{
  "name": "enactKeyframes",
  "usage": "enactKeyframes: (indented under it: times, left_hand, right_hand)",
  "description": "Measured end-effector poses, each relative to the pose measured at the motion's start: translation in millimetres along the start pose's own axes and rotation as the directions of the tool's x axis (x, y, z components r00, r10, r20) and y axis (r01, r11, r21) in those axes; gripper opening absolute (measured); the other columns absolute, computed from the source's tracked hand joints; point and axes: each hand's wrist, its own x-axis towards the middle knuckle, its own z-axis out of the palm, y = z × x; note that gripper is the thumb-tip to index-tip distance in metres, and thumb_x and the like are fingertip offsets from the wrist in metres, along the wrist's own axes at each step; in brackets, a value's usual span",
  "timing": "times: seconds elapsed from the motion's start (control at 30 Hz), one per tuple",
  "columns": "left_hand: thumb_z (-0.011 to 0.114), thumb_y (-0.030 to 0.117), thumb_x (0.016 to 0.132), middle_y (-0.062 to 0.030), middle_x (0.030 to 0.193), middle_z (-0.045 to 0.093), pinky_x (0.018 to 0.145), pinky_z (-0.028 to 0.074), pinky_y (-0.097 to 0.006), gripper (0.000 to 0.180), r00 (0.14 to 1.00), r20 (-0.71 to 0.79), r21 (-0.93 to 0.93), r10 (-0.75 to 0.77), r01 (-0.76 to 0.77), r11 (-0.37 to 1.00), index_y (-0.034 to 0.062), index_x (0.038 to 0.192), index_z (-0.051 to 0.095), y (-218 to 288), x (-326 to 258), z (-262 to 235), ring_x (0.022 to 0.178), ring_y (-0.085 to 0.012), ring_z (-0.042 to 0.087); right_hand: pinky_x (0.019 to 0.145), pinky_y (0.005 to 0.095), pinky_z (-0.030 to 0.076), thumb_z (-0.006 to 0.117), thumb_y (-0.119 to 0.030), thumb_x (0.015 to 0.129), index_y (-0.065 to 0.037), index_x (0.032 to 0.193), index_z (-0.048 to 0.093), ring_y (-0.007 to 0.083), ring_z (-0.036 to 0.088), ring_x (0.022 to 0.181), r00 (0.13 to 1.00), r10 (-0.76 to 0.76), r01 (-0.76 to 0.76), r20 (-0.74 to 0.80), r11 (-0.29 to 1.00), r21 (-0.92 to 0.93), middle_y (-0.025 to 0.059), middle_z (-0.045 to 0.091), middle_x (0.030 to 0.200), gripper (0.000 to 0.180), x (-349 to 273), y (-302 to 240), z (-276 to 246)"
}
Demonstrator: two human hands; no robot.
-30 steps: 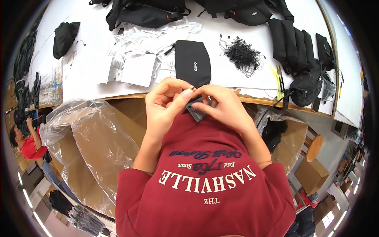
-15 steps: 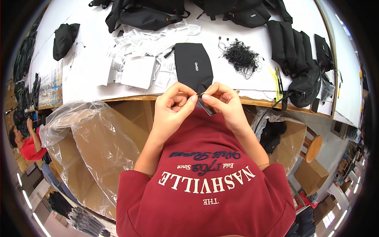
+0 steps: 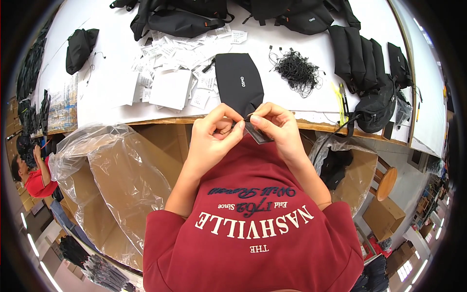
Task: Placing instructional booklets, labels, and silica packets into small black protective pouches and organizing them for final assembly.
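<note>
A flat black zip pouch [image 3: 238, 78] lies at the table's front edge, its narrower end toward me. Right at that end my left hand [image 3: 214, 135] and my right hand [image 3: 281, 130] meet, both closed in a pinch between thumb and forefinger. Between the fingertips shows a small black piece [image 3: 247, 118], perhaps the end of a thin cord; the fingers hide most of it. Just below hangs a dark flat tag [image 3: 258, 135], partly covered by my right hand. Beyond the pouch's right side lies a tangle of black tag cords [image 3: 297, 73].
White printed cards [image 3: 170, 90] are heaped left of the pouch. Black bags [image 3: 182, 23] fill the far side, with more pouches [image 3: 357, 58] at right. Yellow-handled snips [image 3: 342, 104] lie near the right edge. A plastic-lined carton [image 3: 121, 180] stands below the table; another person [image 3: 36, 175] is far left.
My pinched fingers have shifted slightly, staying together at the pouch's near end. The dark tag has swung a little to the right, and the pouch has moved very slightly.
</note>
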Motion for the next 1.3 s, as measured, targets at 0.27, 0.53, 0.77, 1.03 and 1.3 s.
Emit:
enactKeyframes:
  times: [0.27,0.53,0.77,1.03,1.3]
  left_hand:
    - [0.065,0.001,0.08,0.0059,0.048,0.028,0.045,0.019,-0.023,0.009,0.999,0.036,0.067,-0.01,0.007,0.998,0.0017,0.079,0.056,0.8,-0.3,-2.2,0.046,-0.0011,0.023]
    - [0.066,0.001,0.079,0.0049,0.049,0.029,0.045,0.021,-0.022,0.009,0.998,0.056,0.007,0.04,-0.04,0.999,0.0021,0.079,0.057,-2.1,-3.9,-2.6,0.047,-0.0018,0.025]
    - [0.069,0.008,0.076,-0.0049,0.058,0.051,0.05,0.041,-0.031,0.009,0.925,0.292,0.191,0.243,-0.305,0.933,0.0049,0.077,0.061,5.7,-5.8,9.6,0.05,-0.0178,0.051]
    - [0.069,0.008,0.075,-0.0067,0.072,0.057,0.061,0.047,-0.034,0.011,0.819,0.406,0.091,0.406,-0.478,0.874,0.0048,0.08,0.059,2.2,-10.6,27.3,0.066,-0.0231,0.057]
    - [0.074,0.011,0.069,-0.0053,0.111,0.056,0.102,0.031,-0.045,0.046,0.842,0.184,0.658,0.507,-0.489,0.573,0.0115,0.112,0.058,-22.3,31.3,-3.3,0.115,-0.0267,0.047]
  right_hand:
    - [0.052,0.0184,0.034,0.07,-0.005,0.082,-0.003,0.08,0.064,0.0013,0.045,0.059,0.97,-0.241,0.198,-0.017,0.834,-0.515,-0.0023,0.059,0.075,0.007,-2.1,0.9,4.6]
    - [0.049,0.0201,0.03,0.07,-0.01,0.082,-0.003,0.081,0.065,0.0027,0.039,0.054,0.967,-0.224,0.254,0.123,0.781,-0.571,-0.0021,0.056,0.071,0.009,-1.8,-11.6,2.8]
    - [0.07,0.0259,0.046,0.068,-0.019,0.083,-0.005,0.092,0.064,0.0098,0.057,0.075,0.961,-0.248,0.276,0.123,0.818,-0.505,0.0012,0.062,0.082,0.018,36.9,-7.1,2.3]
    - [0.094,0.0391,0.042,0.067,-0.014,0.078,-0.007,0.115,0.054,0.0317,0.051,0.112,0.91,-0.377,0.258,0.174,0.184,-0.949,0.0142,0.055,0.116,0.041,38.8,11.6,-8.0]
    - [0.076,0.031,0.051,0.058,-0.007,0.088,-0.002,0.108,0.066,0.0274,0.066,0.086,0.886,-0.453,0.327,0.102,0.454,-0.829,0.015,0.068,0.099,0.022,9.8,-24.9,-12.7]
